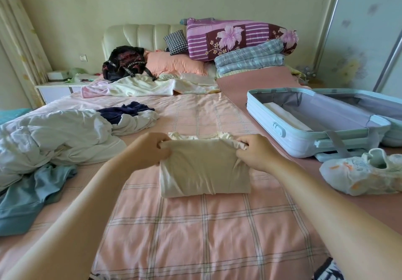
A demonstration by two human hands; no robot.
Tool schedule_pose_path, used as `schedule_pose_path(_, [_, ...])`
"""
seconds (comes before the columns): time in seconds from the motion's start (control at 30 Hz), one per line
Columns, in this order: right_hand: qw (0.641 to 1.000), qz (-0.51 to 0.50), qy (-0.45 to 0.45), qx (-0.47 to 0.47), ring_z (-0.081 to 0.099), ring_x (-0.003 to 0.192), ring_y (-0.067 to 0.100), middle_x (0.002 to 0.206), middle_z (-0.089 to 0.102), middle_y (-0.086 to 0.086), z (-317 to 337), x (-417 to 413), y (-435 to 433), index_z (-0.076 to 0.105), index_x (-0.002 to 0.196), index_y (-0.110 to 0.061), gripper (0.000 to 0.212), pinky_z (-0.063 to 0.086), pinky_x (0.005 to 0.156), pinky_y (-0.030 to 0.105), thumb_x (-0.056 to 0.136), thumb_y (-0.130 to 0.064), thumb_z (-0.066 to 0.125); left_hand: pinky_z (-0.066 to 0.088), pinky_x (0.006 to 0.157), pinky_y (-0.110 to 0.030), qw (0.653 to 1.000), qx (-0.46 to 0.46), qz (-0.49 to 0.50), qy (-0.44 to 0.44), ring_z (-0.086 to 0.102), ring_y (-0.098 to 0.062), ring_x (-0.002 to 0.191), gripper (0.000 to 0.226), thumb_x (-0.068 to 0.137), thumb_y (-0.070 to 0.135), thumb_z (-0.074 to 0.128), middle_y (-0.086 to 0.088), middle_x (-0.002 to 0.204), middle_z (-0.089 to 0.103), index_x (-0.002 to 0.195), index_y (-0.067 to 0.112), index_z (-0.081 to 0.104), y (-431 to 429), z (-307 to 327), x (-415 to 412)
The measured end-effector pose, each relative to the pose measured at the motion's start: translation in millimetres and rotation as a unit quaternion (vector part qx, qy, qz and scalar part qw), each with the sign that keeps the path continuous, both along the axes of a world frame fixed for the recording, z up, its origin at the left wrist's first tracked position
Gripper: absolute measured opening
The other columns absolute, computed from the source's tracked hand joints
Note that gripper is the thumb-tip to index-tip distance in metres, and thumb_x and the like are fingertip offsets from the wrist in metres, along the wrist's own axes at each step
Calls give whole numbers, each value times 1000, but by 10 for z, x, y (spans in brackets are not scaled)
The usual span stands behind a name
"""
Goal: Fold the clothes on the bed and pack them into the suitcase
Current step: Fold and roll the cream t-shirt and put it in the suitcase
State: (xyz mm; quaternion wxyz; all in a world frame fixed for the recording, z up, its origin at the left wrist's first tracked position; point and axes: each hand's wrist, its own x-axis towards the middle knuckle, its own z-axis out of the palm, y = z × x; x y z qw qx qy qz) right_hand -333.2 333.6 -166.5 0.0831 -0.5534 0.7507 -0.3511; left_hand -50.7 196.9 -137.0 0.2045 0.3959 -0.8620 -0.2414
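A cream garment (204,168), folded into a thick rectangle, lies on the pink checked bed sheet (195,236) in the middle of the view. My left hand (152,149) grips its far left corner, and my right hand (254,151) grips its far right corner. The pale blue suitcase (280,136) lies open on the right side of the bed, with a folded white item (287,116) inside. Unfolded clothes sit to the left: a white heap (61,136), a teal garment (28,195) and a navy one (124,111).
A patterned pale blue garment (361,173) lies at the right, near the suitcase. Pillows, folded quilts (239,38), a black backpack (126,63) and a crumpled blanket (150,86) fill the head of the bed. A white nightstand (58,89) stands at the far left.
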Motion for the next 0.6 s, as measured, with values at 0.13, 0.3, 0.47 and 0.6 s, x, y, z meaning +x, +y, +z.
schedule_pose_path(0.13, [998, -47, 24, -35, 63, 86, 19, 92, 70, -8, -149, -73, -335, 70, 94, -31, 12, 53, 75, 37, 93, -21, 63, 50, 72, -34, 983, -130, 124, -41, 61, -24, 90, 27, 91, 22, 61, 1, 100, 66, 117, 28, 62, -267, -206, -262])
schedule_pose_path(0.3, [989, -87, 120, 25, 63, 108, 29, 124, 68, 2, -410, -186, -652, 51, 137, -30, 42, 50, 84, 38, 96, -20, 53, 39, 97, -33, 980, -197, 35, 1, 53, -21, 123, 37, 99, 25, 54, 6, 138, 56, 136, 27, 55, -142, -536, -667])
schedule_pose_path(0.47, [979, -54, 193, 39, 54, 119, 28, 137, 52, 5, -559, -205, -575, 50, 137, -22, 43, 45, 96, 41, 95, -28, 58, 16, 119, -39, 982, -83, -49, -165, 23, -13, 148, 52, 104, 50, 29, 10, 160, 29, 152, 32, 32, -177, -953, -624])
schedule_pose_path(0.6, [988, -27, 154, -4, 57, 90, 15, 104, 55, -9, -367, -159, -374, 58, 93, -25, 4, 46, 78, 33, 90, -27, 61, 37, 105, -38, 983, -168, -46, -55, 48, -13, 124, 41, 93, 54, 51, 12, 132, 56, 127, 33, 57, -224, -947, -408])
